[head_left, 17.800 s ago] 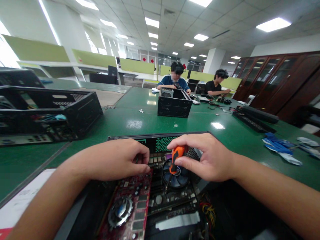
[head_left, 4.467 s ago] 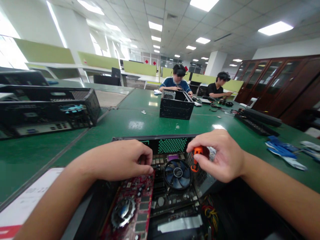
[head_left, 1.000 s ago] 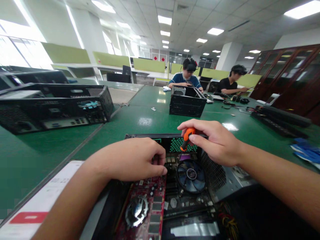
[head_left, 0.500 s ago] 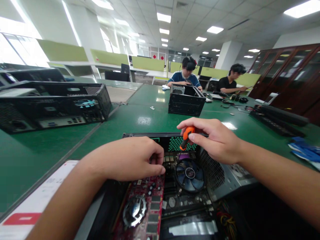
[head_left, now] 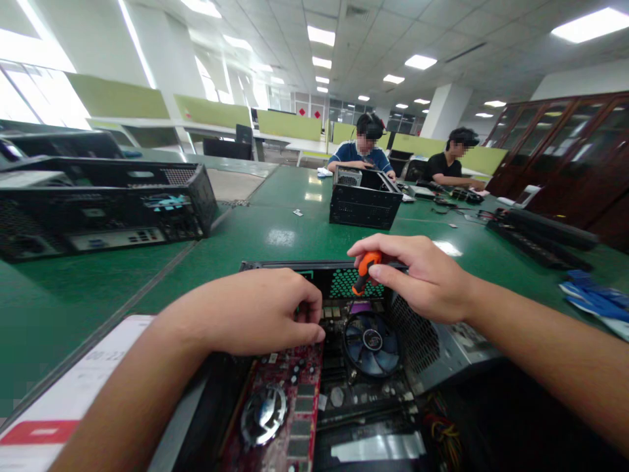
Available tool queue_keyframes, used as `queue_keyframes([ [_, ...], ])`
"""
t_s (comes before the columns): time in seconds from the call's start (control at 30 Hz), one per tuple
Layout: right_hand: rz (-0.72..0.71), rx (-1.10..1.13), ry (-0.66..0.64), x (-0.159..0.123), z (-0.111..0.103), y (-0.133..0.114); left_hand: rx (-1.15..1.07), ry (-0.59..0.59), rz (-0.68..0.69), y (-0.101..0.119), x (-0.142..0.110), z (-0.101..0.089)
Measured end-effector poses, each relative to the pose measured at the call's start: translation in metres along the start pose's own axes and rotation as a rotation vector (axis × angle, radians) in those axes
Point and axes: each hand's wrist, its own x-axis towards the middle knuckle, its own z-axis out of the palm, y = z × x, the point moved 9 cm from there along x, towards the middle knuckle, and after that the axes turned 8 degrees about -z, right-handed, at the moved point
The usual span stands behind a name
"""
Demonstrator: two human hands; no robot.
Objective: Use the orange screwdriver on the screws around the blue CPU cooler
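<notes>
My right hand grips an orange and dark grey screwdriver, its handle between thumb and fingers. The screwdriver slants down into an open computer case by the honeycomb vent; its tip is hard to see. Below it sits a round CPU cooler fan. My left hand is closed, fingers curled, at the far end of a red graphics card with a silver-ringed fan. Whatever lies between its fingers is hidden. To the right of the cooler is a grey metal power supply.
Another black computer case stands at left on the green table, and a smaller one ahead. Two people work across the table. At right lie black panels and blue-and-white gloves. A white printed sheet is at lower left.
Both hands and the screwdriver keep nearly the same place over the case. The view has shifted slightly. The person at far right has lowered their hands toward the table.
</notes>
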Motion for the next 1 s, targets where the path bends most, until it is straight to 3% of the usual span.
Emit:
queue_keyframes([
  [0.5,0.024,0.012,-0.001,-0.001,0.000,0.003,0.034,-0.014,-0.025,0.002,0.002,0.000],
  [0.83,0.116,-0.104,-0.055,0.004,0.005,0.009,0.015,0.020,-0.006,-0.001,0.002,-0.001],
  [1.0,0.046,-0.105,-0.096,0.002,0.008,0.005,0.010,0.010,0.003,-0.001,0.002,0.001],
])
